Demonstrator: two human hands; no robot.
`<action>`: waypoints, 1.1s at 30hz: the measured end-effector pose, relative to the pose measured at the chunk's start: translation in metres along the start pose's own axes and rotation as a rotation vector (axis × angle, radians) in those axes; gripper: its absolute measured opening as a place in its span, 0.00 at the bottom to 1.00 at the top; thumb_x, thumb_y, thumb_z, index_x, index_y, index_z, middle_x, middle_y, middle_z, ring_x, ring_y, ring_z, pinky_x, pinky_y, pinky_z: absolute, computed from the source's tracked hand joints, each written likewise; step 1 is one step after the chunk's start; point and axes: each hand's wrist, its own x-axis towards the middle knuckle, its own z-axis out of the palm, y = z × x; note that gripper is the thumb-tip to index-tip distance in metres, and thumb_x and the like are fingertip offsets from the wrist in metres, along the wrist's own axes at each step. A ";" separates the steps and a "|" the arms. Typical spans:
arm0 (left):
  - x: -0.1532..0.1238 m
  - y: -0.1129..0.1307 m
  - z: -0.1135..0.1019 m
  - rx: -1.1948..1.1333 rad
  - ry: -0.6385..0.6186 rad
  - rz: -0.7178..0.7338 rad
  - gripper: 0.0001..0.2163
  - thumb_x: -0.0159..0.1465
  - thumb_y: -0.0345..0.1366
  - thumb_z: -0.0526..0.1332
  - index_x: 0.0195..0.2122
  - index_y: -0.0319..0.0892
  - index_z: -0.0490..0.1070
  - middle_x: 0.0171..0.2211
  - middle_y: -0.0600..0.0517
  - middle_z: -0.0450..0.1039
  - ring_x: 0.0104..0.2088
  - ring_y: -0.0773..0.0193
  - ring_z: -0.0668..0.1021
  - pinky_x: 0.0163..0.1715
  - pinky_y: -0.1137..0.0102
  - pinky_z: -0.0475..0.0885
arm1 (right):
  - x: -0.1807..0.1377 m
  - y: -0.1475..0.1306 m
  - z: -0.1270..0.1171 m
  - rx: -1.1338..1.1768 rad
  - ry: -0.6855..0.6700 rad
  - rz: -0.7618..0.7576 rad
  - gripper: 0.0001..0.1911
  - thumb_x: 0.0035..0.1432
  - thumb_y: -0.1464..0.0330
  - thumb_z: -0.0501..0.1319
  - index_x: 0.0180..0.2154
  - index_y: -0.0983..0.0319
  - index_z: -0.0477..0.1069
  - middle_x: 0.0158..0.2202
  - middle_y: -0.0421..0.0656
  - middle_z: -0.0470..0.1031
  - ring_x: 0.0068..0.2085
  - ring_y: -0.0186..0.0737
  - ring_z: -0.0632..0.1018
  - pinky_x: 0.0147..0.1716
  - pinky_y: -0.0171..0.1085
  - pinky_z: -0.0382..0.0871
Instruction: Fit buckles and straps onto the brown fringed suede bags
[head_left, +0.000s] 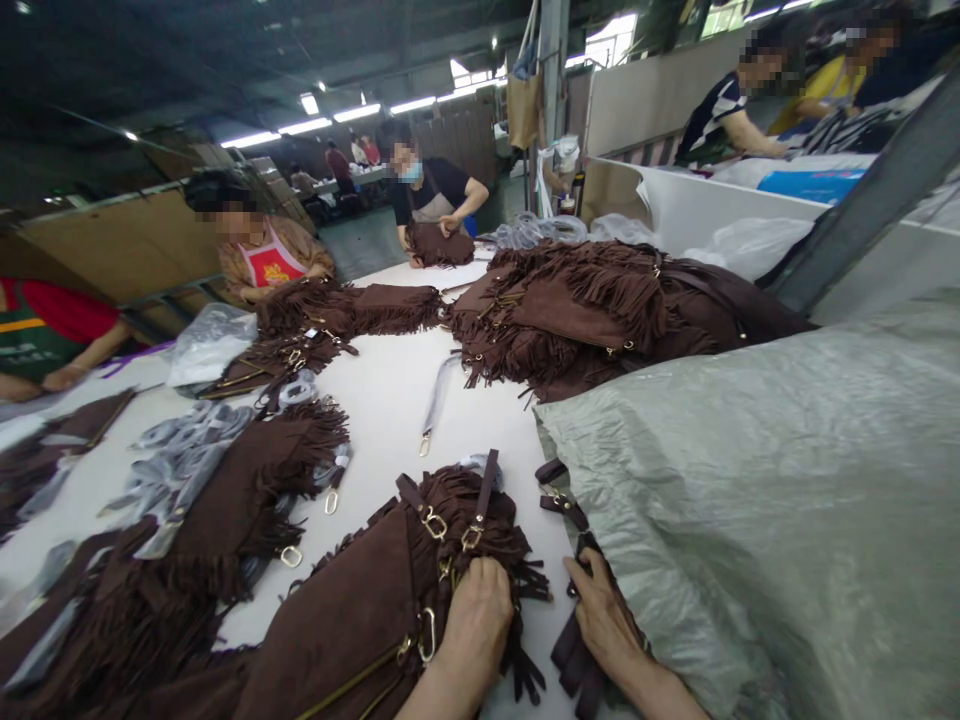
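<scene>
In front of me lies a dark brown fringed bag (349, 580) with gold zippers and metal clips. My left hand (478, 612) is closed on the bag's right end, just below a gold clasp (472, 536); its fingertips are partly hidden. A short upright strap (487, 485) rises from that clasp. To the right, my right hand (604, 612) is closed around dark brown straps (577, 655) at the table's edge. More of these straps, with a gold ring, stick out beyond its fingers.
A heap of fringed bags (570, 310) rises at the far right. Grey-green plastic sheeting (780, 480) covers the right side. More bags (217, 500) and plastic-wrapped straps (169, 465) lie left. A wrapped strap (436, 405) crosses the white table (382, 390). Co-workers stand around the table.
</scene>
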 end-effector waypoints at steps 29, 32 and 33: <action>-0.010 -0.005 -0.009 -1.235 0.095 -0.012 0.09 0.56 0.35 0.58 0.36 0.45 0.73 0.33 0.52 0.73 0.36 0.64 0.71 0.37 0.72 0.64 | 0.002 -0.088 -0.080 1.619 -0.225 0.581 0.22 0.36 0.60 0.68 0.32 0.62 0.64 0.26 0.36 0.68 0.23 0.29 0.70 0.22 0.29 0.60; -0.011 -0.006 -0.015 -1.424 0.044 -0.070 0.10 0.56 0.36 0.57 0.38 0.43 0.72 0.32 0.52 0.73 0.34 0.65 0.72 0.35 0.72 0.65 | -0.001 -0.085 -0.079 1.615 -0.237 0.720 0.22 0.40 0.55 0.66 0.33 0.62 0.64 0.24 0.36 0.69 0.22 0.31 0.70 0.20 0.30 0.61; -0.012 -0.006 -0.016 -1.455 0.040 -0.063 0.10 0.56 0.36 0.58 0.39 0.43 0.72 0.32 0.52 0.73 0.34 0.65 0.72 0.36 0.72 0.66 | -0.001 -0.084 -0.078 1.611 -0.258 0.785 0.22 0.42 0.54 0.64 0.33 0.62 0.64 0.23 0.37 0.69 0.22 0.32 0.71 0.20 0.30 0.61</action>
